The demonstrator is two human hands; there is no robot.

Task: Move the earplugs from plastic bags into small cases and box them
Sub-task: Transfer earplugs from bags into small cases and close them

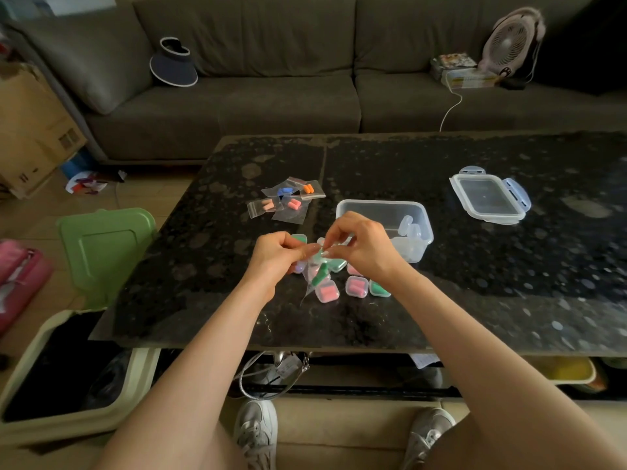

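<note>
My left hand (276,254) and my right hand (361,244) pinch the top edge of a small clear plastic bag (314,276) with green earplugs (320,274) inside, held just above the table. Below and around it lie several small cases (357,286) with pink and green earplugs in them. Several more bags of earplugs (286,200), blue, orange and pink, lie farther back on the table. An open clear plastic box (383,208) stands right behind my right hand with a few empty clear cases (410,228) in it. Its lid (488,198) lies to the right.
The dark speckled table (509,266) fills the middle of the view. A bin with a raised green lid (105,252) stands at the table's left. A grey sofa (271,96) behind holds a visor hat (174,62) and a fan (509,42).
</note>
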